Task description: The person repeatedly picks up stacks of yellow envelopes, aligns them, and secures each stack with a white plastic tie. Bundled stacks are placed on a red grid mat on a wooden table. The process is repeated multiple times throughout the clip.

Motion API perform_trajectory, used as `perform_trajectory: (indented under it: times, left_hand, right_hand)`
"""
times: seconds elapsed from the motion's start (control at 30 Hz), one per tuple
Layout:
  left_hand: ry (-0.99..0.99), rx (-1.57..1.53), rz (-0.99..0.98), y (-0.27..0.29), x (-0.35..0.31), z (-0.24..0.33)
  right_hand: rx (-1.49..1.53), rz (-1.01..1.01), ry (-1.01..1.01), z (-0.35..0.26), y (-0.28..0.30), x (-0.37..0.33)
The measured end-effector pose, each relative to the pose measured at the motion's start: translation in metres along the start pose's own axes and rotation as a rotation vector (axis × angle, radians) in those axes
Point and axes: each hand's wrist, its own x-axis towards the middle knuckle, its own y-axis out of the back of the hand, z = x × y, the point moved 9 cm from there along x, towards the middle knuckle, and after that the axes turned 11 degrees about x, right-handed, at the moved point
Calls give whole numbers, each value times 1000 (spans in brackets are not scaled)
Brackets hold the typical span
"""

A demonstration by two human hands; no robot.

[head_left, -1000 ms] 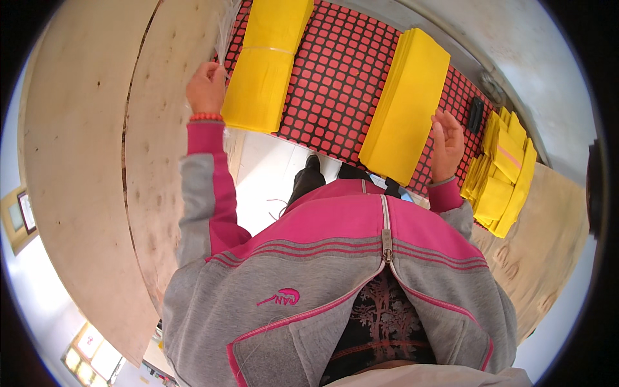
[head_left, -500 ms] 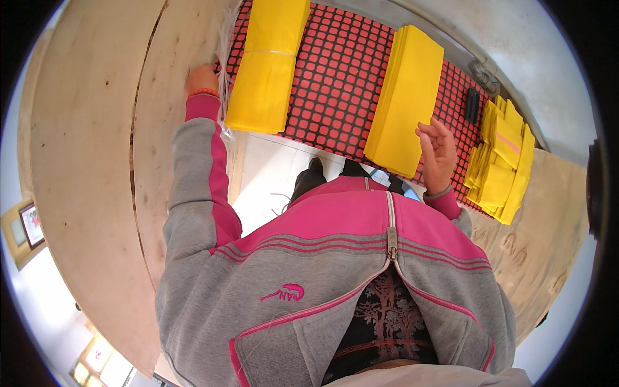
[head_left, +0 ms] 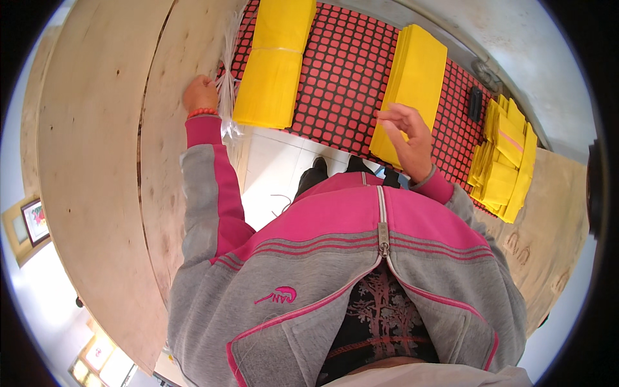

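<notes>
My left hand (head_left: 200,95) is closed at a bundle of thin white strings (head_left: 227,90) that hangs along the table's left edge; its fingertips pinch strands there. Right of it lies a stack of long yellow folded sheets (head_left: 267,87), with a pale band across its middle. My right hand (head_left: 411,138) hovers by the lower part of a second yellow stack (head_left: 416,71), fingers loosely bent and thumb apart, nothing visible in them. This stack has fanned left edges, and the hand hides some of its lower left side.
Beneath the stacks spreads a red-and-black checked cover (head_left: 342,64). At the right lie a pile of smaller yellow bundles (head_left: 503,161) and a black object (head_left: 475,103). A wooden board (head_left: 97,161) fills the left side; a pipe (head_left: 445,45) runs along the back.
My left hand has drawn slightly nearer to me, spreading the white strands. My right hand has moved left from beside the second yellow stack to over its lower left part.
</notes>
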Motion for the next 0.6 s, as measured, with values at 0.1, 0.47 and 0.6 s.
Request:
perform_trajectory:
  times: [0.1, 0.47, 0.6]
  left_hand:
    - [157, -554, -94, -7, -6, -19]
    - [270, -1614, -337, 7, -34, 7]
    - [133, -1464, -336, 28, -41, 24]
  right_hand:
    - [124, -147, -75, 6, -37, 19]
    - [431, -341, -689, 77, -206, 111]
    - [459, -312, -937, 101, -262, 130]
